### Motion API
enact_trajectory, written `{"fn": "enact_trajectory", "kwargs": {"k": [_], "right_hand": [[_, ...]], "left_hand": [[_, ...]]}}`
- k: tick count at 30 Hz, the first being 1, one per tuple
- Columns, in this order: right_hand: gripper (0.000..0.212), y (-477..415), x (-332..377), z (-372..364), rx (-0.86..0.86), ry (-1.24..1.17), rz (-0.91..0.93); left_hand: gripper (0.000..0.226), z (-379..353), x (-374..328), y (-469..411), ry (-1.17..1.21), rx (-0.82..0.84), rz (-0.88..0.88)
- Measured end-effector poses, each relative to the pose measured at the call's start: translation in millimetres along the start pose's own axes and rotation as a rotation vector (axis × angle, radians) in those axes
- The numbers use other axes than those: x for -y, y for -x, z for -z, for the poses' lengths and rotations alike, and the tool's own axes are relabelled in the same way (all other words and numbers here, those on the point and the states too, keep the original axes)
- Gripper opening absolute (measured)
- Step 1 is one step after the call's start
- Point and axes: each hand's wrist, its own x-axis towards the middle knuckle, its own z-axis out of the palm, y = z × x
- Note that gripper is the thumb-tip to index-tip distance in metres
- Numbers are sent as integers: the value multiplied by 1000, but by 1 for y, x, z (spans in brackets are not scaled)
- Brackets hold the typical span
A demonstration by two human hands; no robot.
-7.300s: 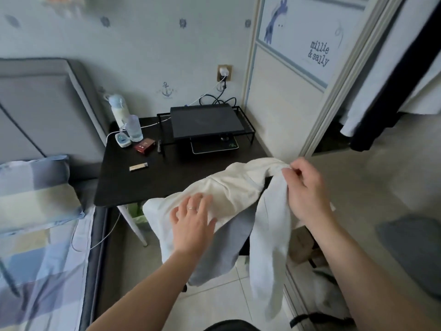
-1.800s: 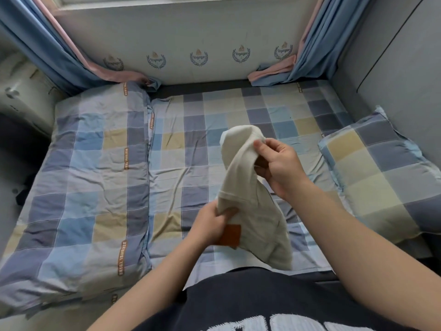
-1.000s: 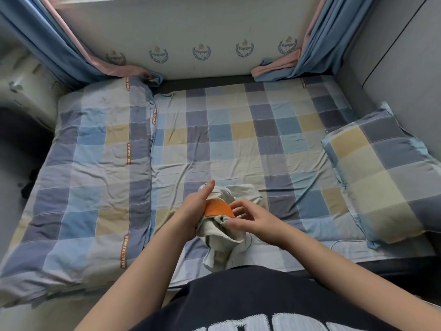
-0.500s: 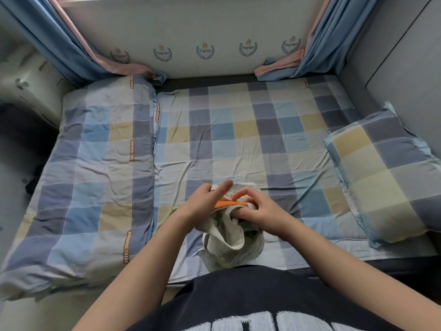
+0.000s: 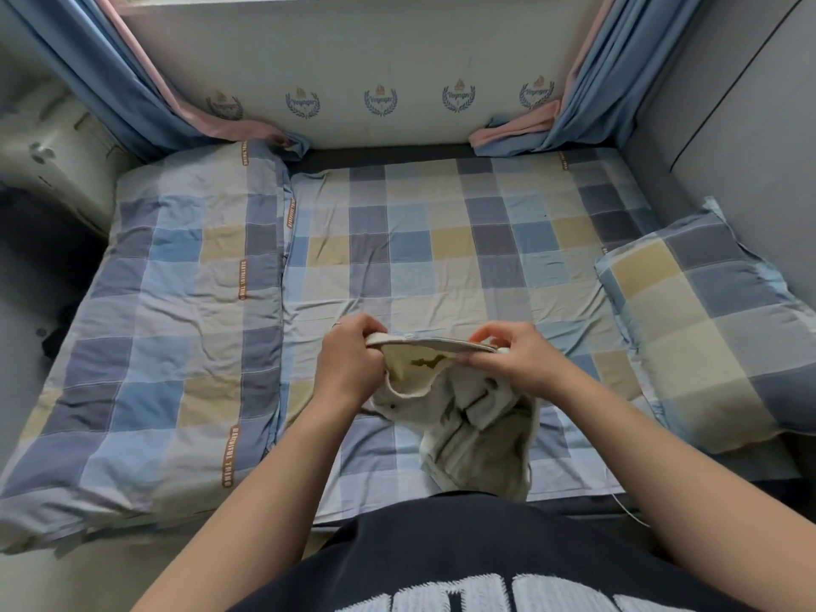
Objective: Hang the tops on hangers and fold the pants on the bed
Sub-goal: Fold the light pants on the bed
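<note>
A pair of cream pants (image 5: 477, 430) hangs bunched over the near part of the bed (image 5: 441, 258). My left hand (image 5: 349, 360) grips the left end of the waistband. My right hand (image 5: 516, 355) pinches its right end. The waistband is stretched flat between both hands, just above the checked sheet. The legs droop in a crumpled heap toward the bed's near edge. No tops or hangers are in view.
A folded checked duvet (image 5: 168, 329) covers the bed's left side. A checked pillow (image 5: 715, 320) lies at the right by the grey headboard (image 5: 728, 103). Blue and pink curtains (image 5: 145, 95) hang at both far corners. A white cord (image 5: 627, 505) trails off the near edge.
My hands have moved apart along the waistband and pulled it straight. The orange patch seen before is out of sight.
</note>
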Motion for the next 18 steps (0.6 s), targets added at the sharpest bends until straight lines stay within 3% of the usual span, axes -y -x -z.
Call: {"fn": "enact_trajectory", "kwargs": {"k": [2,6,8,11,18], "right_hand": [[31,0,0,-2,-15,18,32],[8,-8,-9,-4,-117,168,119],[17,-16,-14,-3,-212,315,144],[23,-31,-24,-2,-268,490,86],[23,-47,-61,0,-254,903,-137]], "left_hand": [[37,-1,-2,-2,-10,-38,-11],[35,0,6,-10,-83,-87,-6],[31,-1,17,-16,-172,-67,9],[25,-1,36,-25,-292,-36,88],[19,0,56,-38,-303,-72,223]]}}
